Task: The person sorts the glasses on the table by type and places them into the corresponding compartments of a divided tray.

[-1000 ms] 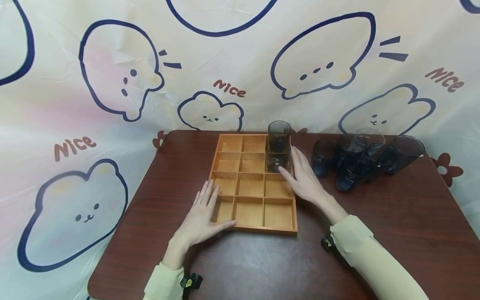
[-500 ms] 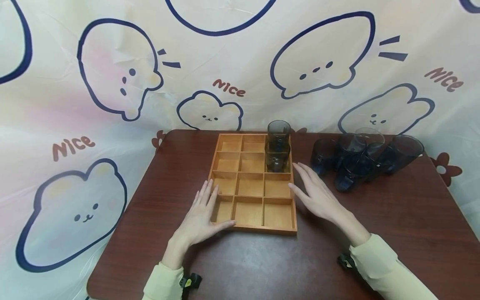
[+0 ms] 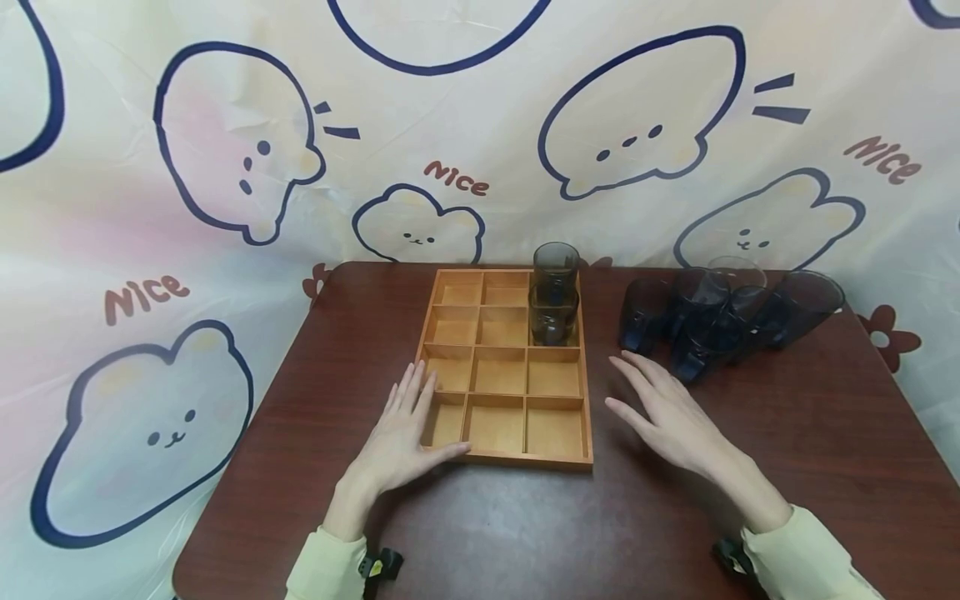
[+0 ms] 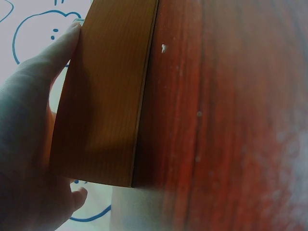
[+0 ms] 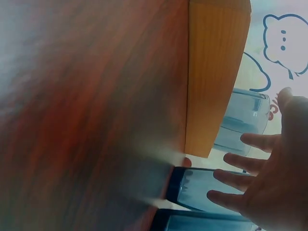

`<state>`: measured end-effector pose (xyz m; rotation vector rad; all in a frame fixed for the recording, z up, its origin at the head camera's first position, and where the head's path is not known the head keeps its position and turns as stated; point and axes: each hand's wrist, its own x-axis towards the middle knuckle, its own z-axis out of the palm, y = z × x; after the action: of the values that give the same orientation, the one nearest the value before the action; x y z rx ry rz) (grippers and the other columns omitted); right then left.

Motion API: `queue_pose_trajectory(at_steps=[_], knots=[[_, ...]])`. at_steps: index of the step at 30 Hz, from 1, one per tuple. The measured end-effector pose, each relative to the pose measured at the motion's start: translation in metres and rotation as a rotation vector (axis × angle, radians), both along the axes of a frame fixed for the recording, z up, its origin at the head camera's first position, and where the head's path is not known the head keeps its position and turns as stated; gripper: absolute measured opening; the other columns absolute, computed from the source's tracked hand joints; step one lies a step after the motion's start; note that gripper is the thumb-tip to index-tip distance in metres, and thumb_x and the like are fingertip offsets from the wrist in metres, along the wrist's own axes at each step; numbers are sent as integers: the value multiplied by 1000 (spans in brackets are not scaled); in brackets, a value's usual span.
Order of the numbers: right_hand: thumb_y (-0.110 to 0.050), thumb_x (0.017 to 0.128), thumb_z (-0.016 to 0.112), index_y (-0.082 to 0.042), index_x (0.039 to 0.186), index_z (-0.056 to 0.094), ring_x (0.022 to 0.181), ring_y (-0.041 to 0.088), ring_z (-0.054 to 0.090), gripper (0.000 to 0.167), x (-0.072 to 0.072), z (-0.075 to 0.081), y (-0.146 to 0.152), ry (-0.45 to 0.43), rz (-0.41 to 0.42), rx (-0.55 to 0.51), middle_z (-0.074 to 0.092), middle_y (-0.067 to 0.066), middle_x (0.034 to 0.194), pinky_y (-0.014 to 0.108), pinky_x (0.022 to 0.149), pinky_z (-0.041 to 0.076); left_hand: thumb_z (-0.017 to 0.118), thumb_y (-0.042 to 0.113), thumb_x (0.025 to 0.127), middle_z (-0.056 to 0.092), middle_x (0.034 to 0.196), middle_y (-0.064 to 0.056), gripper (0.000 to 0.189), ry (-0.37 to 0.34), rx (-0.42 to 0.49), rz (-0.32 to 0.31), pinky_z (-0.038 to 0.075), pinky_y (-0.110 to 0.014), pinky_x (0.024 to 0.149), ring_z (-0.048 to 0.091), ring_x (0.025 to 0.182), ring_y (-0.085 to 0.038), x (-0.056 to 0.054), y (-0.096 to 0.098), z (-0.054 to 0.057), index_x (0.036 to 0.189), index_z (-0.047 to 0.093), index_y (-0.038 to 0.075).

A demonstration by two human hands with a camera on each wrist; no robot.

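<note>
Toward one o'clock in the twelve-section tray (image 3: 496,422) on the table (image 3: 510,533), the nearer of two glasses (image 3: 552,323) partly hides the other, overlapping glasses (image 3: 696,348) at two defy counting, the left hand (image 3: 395,443), fingers spread straight, touches the tray at eight, and the right hand (image 3: 672,422), fingers loosely parted, hangs empty at four.

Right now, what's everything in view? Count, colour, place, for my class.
Divided tray: one, golden wood, mid-table.
Tray glasses: two, smoky, right column's far compartments.
Loose glasses: about six, overlapping, dark bluish, right of the tray.
Table: one, dark reddish-brown, beneath these.
Backdrop: one, pale with blue drawings, behind.
Sleeves: two, pale yellow-green, on the forearms.
Wrist devices: two, black, one per wrist.
Left hand: one, bare, at the tray's near-left corner.
Right hand: one, bare, right of the tray.
</note>
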<state>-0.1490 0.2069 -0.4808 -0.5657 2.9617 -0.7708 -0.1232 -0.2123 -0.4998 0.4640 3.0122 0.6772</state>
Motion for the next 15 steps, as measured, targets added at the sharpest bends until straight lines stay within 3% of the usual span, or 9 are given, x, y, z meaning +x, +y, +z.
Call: queue_pose_trajectory(at_steps=[9, 15], knots=[[-50, 109, 67, -24, 173, 36, 168, 49, 23, 76, 19, -4, 21, 16, 82, 17, 28, 17, 182, 72, 133, 22, 81, 69, 87, 10, 186, -22, 125, 9, -10, -5, 17, -65, 139, 10, 174, -42, -1, 0, -1, 176, 20, 4], [-45, 105, 74, -30, 174, 32, 168, 45, 26, 82, 34, -10, 39, 92, 84, 4, 28, 12, 182, 60, 140, 15, 80, 69, 87, 10, 185, -23, 125, 15, -15, -7, 17, -66, 139, 10, 174, -42, -1, 0, -1, 175, 20, 3]])
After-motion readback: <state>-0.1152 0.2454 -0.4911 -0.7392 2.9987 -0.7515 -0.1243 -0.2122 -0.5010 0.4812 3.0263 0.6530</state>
